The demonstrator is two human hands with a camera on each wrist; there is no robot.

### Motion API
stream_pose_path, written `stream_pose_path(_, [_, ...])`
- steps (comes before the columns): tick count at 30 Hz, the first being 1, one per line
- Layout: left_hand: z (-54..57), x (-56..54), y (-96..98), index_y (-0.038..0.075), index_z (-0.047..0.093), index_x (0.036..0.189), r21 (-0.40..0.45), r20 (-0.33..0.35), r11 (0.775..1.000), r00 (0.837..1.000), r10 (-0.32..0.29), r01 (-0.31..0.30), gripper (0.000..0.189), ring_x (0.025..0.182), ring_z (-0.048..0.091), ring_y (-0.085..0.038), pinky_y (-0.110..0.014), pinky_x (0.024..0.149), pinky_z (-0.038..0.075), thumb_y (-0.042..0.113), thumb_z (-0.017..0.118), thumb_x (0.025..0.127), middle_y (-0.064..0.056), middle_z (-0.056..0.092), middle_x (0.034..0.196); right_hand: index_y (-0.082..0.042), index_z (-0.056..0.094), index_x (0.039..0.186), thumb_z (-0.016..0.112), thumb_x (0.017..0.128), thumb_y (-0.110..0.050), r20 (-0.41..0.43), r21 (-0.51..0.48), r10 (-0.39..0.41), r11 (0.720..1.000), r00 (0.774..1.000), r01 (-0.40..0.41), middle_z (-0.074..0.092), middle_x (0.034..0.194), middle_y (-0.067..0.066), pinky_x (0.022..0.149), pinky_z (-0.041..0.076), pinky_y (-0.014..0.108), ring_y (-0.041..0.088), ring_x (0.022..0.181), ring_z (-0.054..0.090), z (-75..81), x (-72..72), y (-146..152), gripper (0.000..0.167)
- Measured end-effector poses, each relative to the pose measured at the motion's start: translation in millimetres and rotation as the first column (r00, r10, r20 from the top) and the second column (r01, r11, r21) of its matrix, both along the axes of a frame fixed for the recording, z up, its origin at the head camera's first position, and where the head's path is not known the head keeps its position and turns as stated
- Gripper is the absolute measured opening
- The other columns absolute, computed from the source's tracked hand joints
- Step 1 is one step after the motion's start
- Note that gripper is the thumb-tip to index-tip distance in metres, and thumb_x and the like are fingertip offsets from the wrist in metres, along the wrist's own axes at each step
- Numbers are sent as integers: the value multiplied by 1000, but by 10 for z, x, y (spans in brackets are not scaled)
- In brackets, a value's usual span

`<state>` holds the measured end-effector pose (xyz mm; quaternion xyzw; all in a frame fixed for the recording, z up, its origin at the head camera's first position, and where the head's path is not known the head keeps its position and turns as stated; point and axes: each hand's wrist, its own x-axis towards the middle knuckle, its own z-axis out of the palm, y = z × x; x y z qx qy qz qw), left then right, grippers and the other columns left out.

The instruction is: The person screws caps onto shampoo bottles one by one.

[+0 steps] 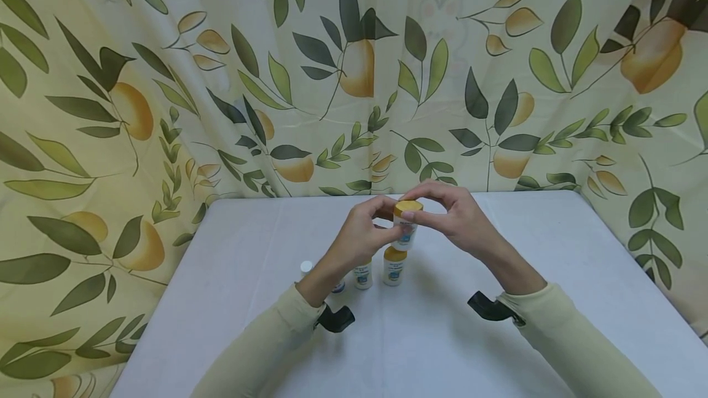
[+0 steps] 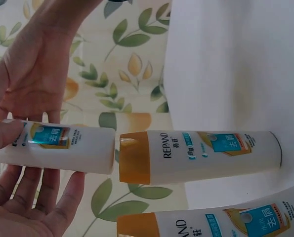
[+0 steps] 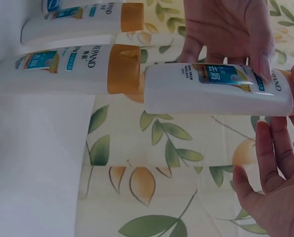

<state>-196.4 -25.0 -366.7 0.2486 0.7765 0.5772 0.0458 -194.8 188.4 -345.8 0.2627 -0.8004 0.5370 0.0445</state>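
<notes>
Both hands hold a white shampoo bottle with an orange cap upright, directly above another standing shampoo bottle. My left hand grips its body, thumb in front. The right hand pinches it up near the cap, with the thumb on the front. In the left wrist view the held bottle lines up with the orange cap of the lower one. From the right wrist view, its base sits right by that cap; whether they touch, I cannot tell.
Left of the lower bottle stands a matching shampoo bottle. Farther left, partly behind the left forearm, are a white cap and a blue-marked bottle base. A white table lies beneath, backed by a leaf-patterned curtain.
</notes>
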Motion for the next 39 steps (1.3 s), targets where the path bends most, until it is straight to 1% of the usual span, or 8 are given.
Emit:
stream_pose_path(4, [-19,-24,13,14,65,115,-12,13,1000,1000,-15,16,25,107,62,-12,-30,89,57,14,76,92,5,69,110,-17,74,112,77,92,-15,7,2,-11,1000,1000,11,67,115,1,118,25,65,17,122,53,6,4,15,20])
stream_pose_path(9, [-24,-51,34,15,65,115,-54,1,999,1000,-4,4,26,109,63,-13,-29,86,58,14,77,91,6,67,114,-17,74,113,77,92,-15,6,14,-28,1000,1000,28,67,115,0,117,26,65,17,124,52,18,8,32,21])
stream_pose_path(15, [2,-58,78,14,65,115,-70,-32,998,999,6,-9,28,108,62,-13,-27,82,59,15,78,91,6,66,113,-19,74,117,78,91,-20,-15,94,-80,992,997,81,68,117,-1,114,28,68,20,128,51,60,28,66,26])
stream_pose_path(19, [-3,-72,113,14,65,115,-66,-39,998,999,-7,4,27,107,61,-12,-25,80,59,15,78,91,7,66,112,-19,74,116,79,91,-18,-35,121,-86,989,996,90,67,116,-2,113,30,68,19,124,52,76,29,103,25])
stream_pose_path(26, [-6,-86,173,15,66,113,-81,-30,997,999,-23,20,28,104,62,-12,-25,80,57,22,79,90,9,67,107,-23,75,111,79,90,-17,-54,140,-44,989,998,51,67,109,-5,101,42,52,16,110,56,62,28,185,22])
stream_pose_path(30, [-2,-101,215,14,67,112,-93,-33,995,999,-23,20,27,101,63,-9,-25,81,57,21,80,90,9,68,106,-24,75,112,79,91,-19,-54,163,-64,984,996,72,67,110,-6,97,44,47,13,111,55,27,24,245,22])
stream_pose_path(36, [-30,-151,277,11,68,111,-124,-33,991,998,-54,49,25,98,64,-8,-23,80,57,18,79,90,6,69,104,-20,75,112,78,91,-18,-40,177,-88,980,995,94,66,111,-3,95,44,47,17,111,54,-30,14,332,21])
stream_pose_path(39, [-70,-180,305,10,69,110,-148,-43,987,997,-65,58,23,96,65,-7,-21,80,57,15,79,90,4,70,104,-19,75,112,78,92,-19,-9,186,-90,978,996,90,66,112,-1,98,45,54,22,115,54,-65,1,366,21])
